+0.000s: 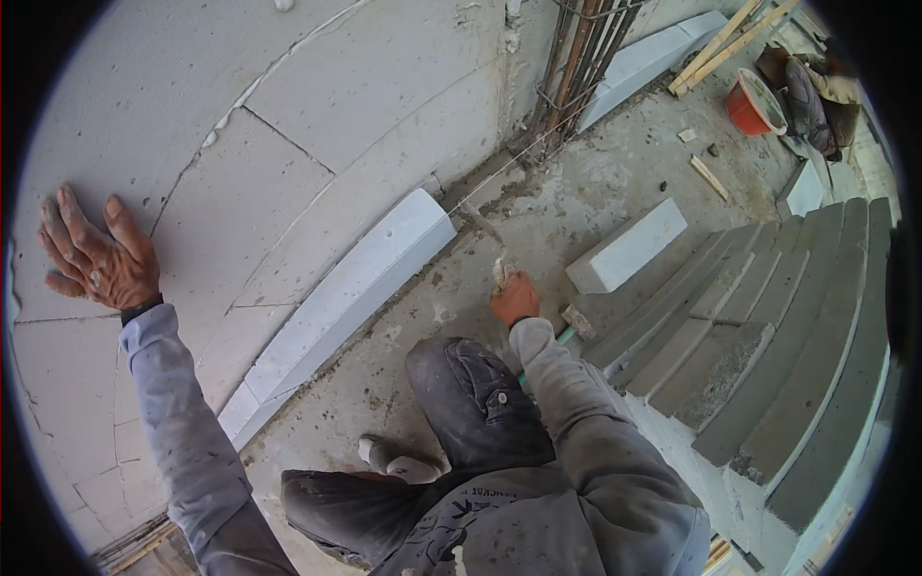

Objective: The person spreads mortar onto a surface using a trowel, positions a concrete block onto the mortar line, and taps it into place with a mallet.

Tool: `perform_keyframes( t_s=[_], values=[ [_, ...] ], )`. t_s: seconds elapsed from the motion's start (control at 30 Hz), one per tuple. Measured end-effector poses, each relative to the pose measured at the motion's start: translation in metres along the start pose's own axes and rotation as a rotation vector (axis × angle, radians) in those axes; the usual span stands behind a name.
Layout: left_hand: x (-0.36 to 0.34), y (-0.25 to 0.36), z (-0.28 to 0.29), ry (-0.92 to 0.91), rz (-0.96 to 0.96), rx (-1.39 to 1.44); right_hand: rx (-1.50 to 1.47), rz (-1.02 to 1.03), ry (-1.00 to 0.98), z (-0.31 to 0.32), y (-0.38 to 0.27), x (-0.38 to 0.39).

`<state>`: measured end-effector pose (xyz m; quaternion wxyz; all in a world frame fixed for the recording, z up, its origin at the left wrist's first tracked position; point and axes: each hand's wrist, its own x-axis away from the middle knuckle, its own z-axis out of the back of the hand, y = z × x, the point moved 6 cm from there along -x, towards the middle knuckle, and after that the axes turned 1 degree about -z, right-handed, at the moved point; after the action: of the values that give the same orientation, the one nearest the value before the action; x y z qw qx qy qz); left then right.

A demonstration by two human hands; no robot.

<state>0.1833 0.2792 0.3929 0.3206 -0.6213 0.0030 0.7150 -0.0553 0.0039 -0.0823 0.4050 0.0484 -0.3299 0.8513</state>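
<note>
My left hand [101, 252] lies flat with fingers spread against the pale block wall [279, 182]. In my right hand [516, 300] is the worn, mortar-smeared handle of what looks like a trowel [499, 267]; its thin blade points away toward the wall's foot and blends with the floor. Along the base of the wall runs a low row of white blocks [351, 278], its far end just short of the trowel. A taut string [514, 160] stretches from that end toward the rebar.
A loose white block [629, 245] rests on the concrete floor, near a hammer with a green handle [576, 324]. Grey blocks are stacked [768, 336] at my right. Rusty rebar [581, 67] stands in the wall gap. Farther off are an orange bucket [754, 104] and wooden battens [730, 43].
</note>
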Motion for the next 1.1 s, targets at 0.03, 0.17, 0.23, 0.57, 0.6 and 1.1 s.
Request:
perform_keyframes(
  t_s=[0.03,0.17,0.23,0.57,0.6,1.1],
  values=[
    [0.000,0.001,0.004,-0.009,-0.001,-0.024,-0.026,-0.006,-0.032,-0.005,-0.001,0.000],
    [0.004,0.001,0.000,-0.040,-0.025,-0.039,-0.050,-0.024,-0.034,-0.030,-0.007,-0.002],
    [0.007,0.003,0.001,-0.041,-0.023,-0.062,-0.023,0.035,0.003,-0.041,-0.014,0.004],
    [-0.001,-0.006,0.002,-0.018,-0.037,-0.090,-0.156,0.124,0.044,-0.041,-0.041,0.033],
    [-0.003,-0.006,0.004,-0.009,-0.036,-0.102,-0.129,0.150,0.027,-0.036,-0.037,0.040],
    [0.008,0.006,-0.005,-0.037,-0.003,-0.111,-0.244,0.053,-0.010,-0.020,0.011,-0.024]
  ],
)
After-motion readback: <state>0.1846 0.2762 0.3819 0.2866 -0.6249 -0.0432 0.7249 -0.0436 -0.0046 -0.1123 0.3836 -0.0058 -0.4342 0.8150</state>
